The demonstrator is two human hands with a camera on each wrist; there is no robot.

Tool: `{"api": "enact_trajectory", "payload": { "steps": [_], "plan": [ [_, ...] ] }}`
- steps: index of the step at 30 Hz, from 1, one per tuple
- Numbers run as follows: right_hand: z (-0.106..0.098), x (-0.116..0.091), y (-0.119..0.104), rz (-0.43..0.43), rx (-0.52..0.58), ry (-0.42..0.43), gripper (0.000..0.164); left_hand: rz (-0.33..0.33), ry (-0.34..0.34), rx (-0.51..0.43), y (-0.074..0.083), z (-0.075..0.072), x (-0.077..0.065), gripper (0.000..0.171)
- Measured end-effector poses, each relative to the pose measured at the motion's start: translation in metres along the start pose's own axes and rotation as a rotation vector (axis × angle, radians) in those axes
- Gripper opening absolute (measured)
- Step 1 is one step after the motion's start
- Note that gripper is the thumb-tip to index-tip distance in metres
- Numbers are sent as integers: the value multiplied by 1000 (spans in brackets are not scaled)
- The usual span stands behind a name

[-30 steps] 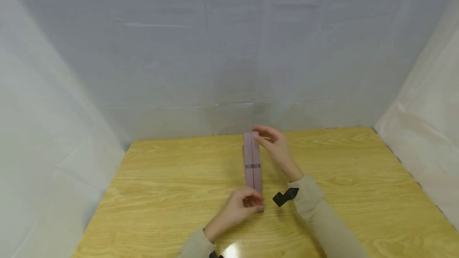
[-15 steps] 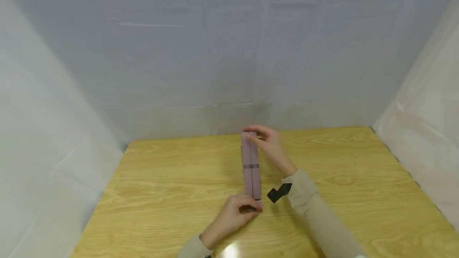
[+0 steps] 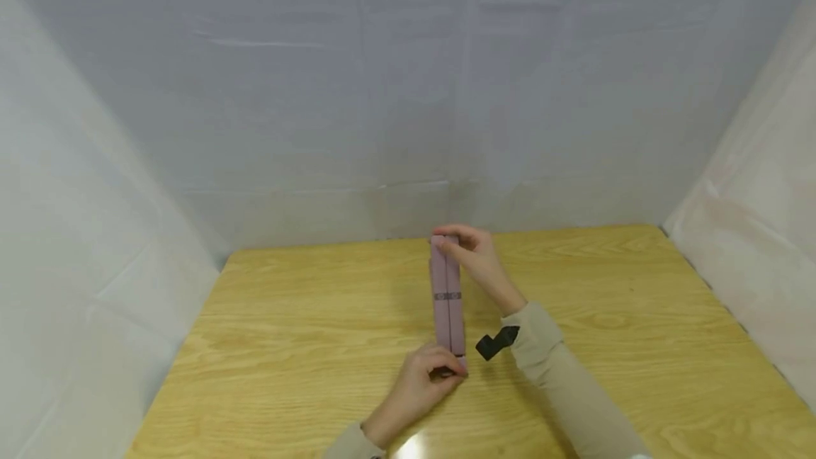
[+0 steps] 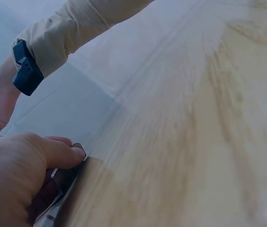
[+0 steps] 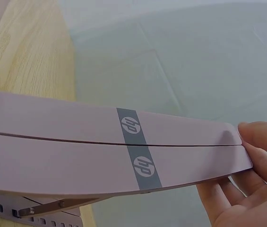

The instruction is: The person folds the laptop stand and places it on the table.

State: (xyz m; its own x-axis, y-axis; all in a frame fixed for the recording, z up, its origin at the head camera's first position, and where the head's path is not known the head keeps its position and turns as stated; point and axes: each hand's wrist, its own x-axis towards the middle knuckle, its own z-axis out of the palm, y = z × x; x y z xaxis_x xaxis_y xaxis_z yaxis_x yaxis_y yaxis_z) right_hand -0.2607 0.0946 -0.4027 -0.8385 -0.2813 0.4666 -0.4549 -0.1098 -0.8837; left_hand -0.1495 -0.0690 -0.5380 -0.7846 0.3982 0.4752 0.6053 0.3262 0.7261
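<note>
A folded laptop stand [image 3: 448, 317] runs lengthwise away from me over the table, pinkish purple. Two long bars lie side by side, each with a dark band and an hp logo. The right wrist view shows the bars [image 5: 62, 161] raised over a slotted base strip [image 5: 53, 221], with a metal strut [image 5: 60, 205] between. My right hand [image 3: 477, 257] grips the far end, thumb on top and fingers round the tip. At the near end my left hand [image 3: 421, 377] pinches the stand between thumb and fingers; the left hand [image 4: 15, 165] hides most of that end in its wrist view.
The wooden table [image 3: 306, 324] reaches back to a grey sheet [image 3: 319, 126] hung behind it. Pale sheets [image 3: 76, 232] hang at the left and right sides. A black wrist device [image 3: 497, 343] sits at the right sleeve [image 3: 574, 388].
Since a second ago my right hand has shifted slightly left, its fingers now over both bar ends, and the stand has moved a little left. Over the last half second almost nothing moved.
</note>
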Motion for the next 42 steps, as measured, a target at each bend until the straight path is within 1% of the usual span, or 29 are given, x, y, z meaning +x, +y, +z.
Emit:
{"api": "enact_trajectory", "payload": {
  "steps": [5,8,12,21,24,25,29,35,39,42],
  "plan": [
    [-2,-1,0,26,4,6,25,-34,-26,-7,3,-1,1,18],
    [-2,-1,-1,46,-4,6,25,-45,-34,8,4,-1,2,17],
    [-3,-2,-3,51,-20,3,25,-58,-41,11,5,-3,3,17],
    [-5,-3,-5,54,-43,9,24,-62,-53,4,2,-4,4,17],
    [-5,-2,-3,62,-40,13,23,-52,-54,13,1,-4,4,17],
    [-6,-2,2,59,-37,16,23,-47,-55,18,2,-4,5,17],
    [-6,-1,3,76,-26,21,23,-31,-60,40,4,-5,5,15],
    [-6,-2,-4,98,-49,24,23,-41,-73,29,7,-8,6,14],
    [-7,-2,-6,99,-53,34,23,-48,-86,22,8,-10,7,13],
    [-7,-2,-7,92,-66,39,22,-41,-94,29,8,-11,7,13]
  ]
}}
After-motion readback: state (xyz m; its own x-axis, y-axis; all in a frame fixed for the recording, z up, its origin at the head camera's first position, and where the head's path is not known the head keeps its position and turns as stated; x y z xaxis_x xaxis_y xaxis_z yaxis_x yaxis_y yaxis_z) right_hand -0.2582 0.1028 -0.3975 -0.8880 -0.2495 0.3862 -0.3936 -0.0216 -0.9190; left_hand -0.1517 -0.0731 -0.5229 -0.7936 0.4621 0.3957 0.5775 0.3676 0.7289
